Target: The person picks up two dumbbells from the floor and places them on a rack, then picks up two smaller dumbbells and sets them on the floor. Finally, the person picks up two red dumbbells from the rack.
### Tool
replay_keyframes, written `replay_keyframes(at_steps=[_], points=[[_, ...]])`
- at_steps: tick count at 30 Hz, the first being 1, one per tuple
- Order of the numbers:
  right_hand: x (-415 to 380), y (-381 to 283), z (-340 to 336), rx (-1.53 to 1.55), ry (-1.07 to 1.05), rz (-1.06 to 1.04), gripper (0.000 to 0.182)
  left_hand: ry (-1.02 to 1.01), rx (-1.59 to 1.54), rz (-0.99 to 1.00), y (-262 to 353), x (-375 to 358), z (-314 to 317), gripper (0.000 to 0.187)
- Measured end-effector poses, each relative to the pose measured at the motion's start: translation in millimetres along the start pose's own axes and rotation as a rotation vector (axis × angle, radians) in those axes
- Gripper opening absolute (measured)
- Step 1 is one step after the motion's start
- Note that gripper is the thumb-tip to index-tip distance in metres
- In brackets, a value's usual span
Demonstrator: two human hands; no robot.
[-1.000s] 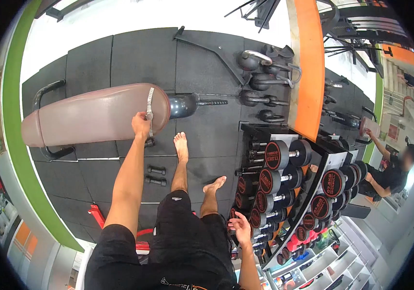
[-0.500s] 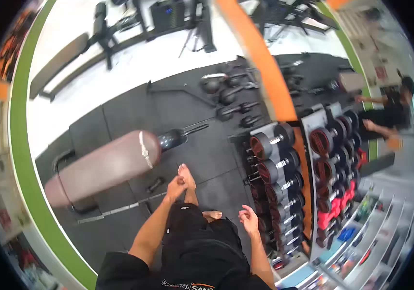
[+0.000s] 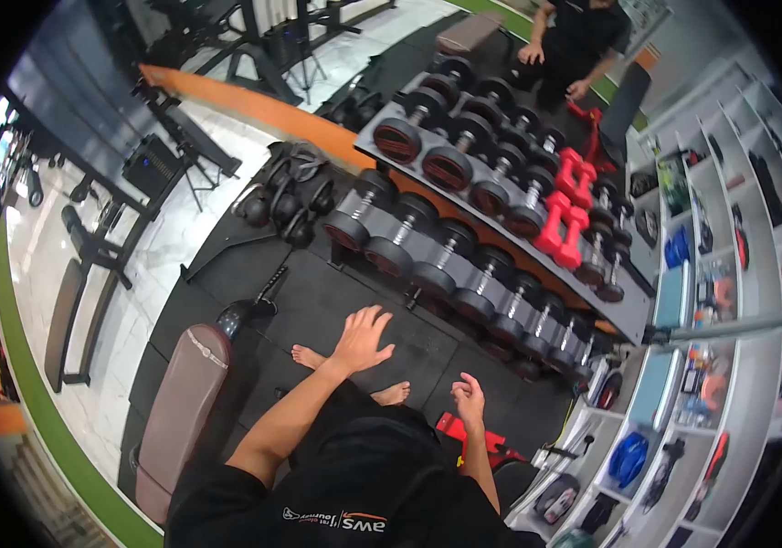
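My left hand [image 3: 361, 340] reaches forward above the dark mat floor [image 3: 309, 297]. Its fingers are spread and nothing is in them. Lower and to the right, my right hand [image 3: 469, 399] hangs with bent fingers apart, also holding nothing. Neither hand touches equipment. The dumbbell rack [image 3: 382, 239], with a row of black dumbbells [image 3: 447, 258], stands beyond both hands. Left of my left arm is a brown padded bench [image 3: 183, 402]. Below my right hand lies a red piece of equipment [image 3: 485, 442], partly hidden by my forearm.
Behind the rack, what looks like an orange-edged mirror [image 3: 254, 105] shows more dumbbells, red ones [image 3: 563, 224] among them, and a person in black. Kettlebells [image 3: 286, 205] lie on the floor at the rack's left end. White shelves [image 3: 729, 384] with assorted items line the right side.
My view has turned right toward the rack and shelves. The bench has shifted left in view. My left hand has spread its fingers and stretched forward; the red equipment has come into sight.
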State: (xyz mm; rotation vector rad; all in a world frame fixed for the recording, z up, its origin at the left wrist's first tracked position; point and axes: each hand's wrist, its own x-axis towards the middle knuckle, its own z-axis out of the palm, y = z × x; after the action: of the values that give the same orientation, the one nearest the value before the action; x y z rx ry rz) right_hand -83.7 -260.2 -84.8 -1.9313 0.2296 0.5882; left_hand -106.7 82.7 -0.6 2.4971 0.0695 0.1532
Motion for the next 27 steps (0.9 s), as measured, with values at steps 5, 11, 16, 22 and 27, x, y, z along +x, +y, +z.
replay_keyframes(at_steps=[5, 11, 16, 22, 27], points=[[-34, 23, -64, 0.239, 0.115, 0.083, 0.043, -0.045, -0.151, 0.150, 107, 44, 51, 0.065], [-45, 15, -137, 0.436, 0.265, 0.075, 0.045, -0.207, -0.532, 0.120, 178, 75, 127, 0.070], [-28, -16, -184, 0.592, 0.383, 0.048, 0.048, -0.363, -0.670, -0.065, 211, 114, 154, 0.073], [26, -38, -235, 0.759, 0.367, 0.048, 0.062, -0.420, -0.930, -0.203, 236, 180, 195, 0.073], [72, -78, -280, 0.683, 0.393, 0.104, 0.073, -0.473, -1.116, -0.336, 258, 248, 225, 0.077]])
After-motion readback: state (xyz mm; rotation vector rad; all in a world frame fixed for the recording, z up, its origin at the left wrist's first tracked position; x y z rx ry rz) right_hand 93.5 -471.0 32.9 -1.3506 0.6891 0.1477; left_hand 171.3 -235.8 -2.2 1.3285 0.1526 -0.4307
